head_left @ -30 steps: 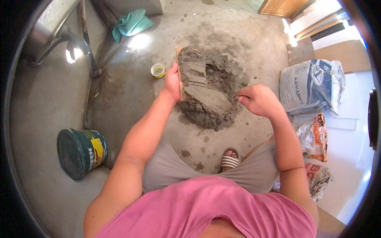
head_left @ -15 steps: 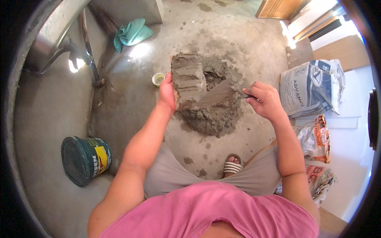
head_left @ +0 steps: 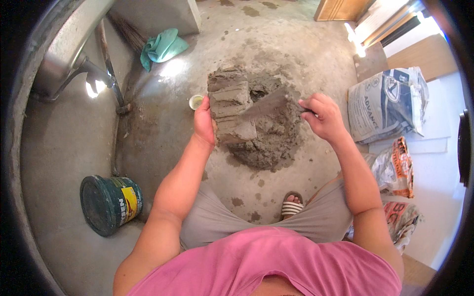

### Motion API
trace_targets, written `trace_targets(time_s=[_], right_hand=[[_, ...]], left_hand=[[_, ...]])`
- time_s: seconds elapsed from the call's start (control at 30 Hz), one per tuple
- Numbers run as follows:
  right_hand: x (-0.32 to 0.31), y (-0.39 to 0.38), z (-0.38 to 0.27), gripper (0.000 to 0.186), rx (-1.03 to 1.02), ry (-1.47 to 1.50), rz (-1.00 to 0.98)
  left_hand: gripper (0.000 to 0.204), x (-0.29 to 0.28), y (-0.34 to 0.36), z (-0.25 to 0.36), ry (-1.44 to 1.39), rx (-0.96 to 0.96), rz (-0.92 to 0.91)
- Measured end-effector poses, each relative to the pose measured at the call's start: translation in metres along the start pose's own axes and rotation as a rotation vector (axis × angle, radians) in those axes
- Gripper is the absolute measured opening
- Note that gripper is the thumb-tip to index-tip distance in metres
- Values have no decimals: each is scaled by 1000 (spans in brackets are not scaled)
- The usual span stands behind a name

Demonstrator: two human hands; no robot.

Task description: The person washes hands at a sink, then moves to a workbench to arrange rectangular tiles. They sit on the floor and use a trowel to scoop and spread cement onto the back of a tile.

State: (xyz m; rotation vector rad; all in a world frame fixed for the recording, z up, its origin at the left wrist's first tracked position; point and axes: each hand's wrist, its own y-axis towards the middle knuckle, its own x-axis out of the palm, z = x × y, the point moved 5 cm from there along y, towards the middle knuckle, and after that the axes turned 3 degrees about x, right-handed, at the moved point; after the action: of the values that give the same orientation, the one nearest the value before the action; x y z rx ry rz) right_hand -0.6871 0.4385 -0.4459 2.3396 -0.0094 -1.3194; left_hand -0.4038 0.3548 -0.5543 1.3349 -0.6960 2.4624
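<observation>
My left hand point(head_left: 204, 122) grips the left edge of a flat rectangular tile point(head_left: 229, 104), whose upper face is coated with grey mortar in ridged bands. In my right hand point(head_left: 323, 116) is the handle of a trowel point(head_left: 269, 103). Its broad blade, smeared with mortar, points left and its tip meets the coating near the tile's right edge. Below and to the right of the tile, a heap of wet mortar point(head_left: 271, 148) lies on the floor, with a dark hollow near its top.
A small round tub point(head_left: 196, 102) stands left of the tile. A dark green bucket point(head_left: 106, 204) sits at left, near the wall. Teal cloth point(head_left: 165, 45) lies at the far left. On the right are a cement bag point(head_left: 385, 103) and crumpled bags point(head_left: 395, 167).
The mortar on the tile looks thicker and rougher, with a fresh band along its lower part. The tile and the trowel have shifted slightly left.
</observation>
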Motion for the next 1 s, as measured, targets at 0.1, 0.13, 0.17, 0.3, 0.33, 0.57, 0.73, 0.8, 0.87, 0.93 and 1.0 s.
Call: trace_targets(time_s=[0.1,0.13,0.17,0.3,0.33,0.57,0.73,0.8,0.87,0.93,1.0], right_hand=[[3,8,11,25,56,0,77],[4,11,14,25,75,1,100],[6,12,16,24,94,4,122],[8,19,25,24,237,6,205],[11,19,28,24,247,1,231],[28,-11,28,24,299,252,219],[36,-29,-20,27,193,328,255],[38,-31,-24,28,207,359,269],[42,-33,-23,29,204,378,268],[46,-34,-20,29,184,351,271],[51,-32,-17,28,191,342,271]], left_hand=[[55,7,-3,-1,-23,-46,-79],[55,11,-6,-2,-51,-68,-113],[56,16,-10,-3,-78,-90,-143],[56,17,-16,-4,-35,-116,-153],[56,14,-16,-4,-49,-119,-171],[54,-8,-1,2,-141,-23,-144],[54,4,8,10,-110,146,0],[55,7,10,11,-151,171,-22],[56,12,12,11,-175,193,-70],[56,17,11,10,-198,185,-64],[57,22,8,10,-194,183,-43]])
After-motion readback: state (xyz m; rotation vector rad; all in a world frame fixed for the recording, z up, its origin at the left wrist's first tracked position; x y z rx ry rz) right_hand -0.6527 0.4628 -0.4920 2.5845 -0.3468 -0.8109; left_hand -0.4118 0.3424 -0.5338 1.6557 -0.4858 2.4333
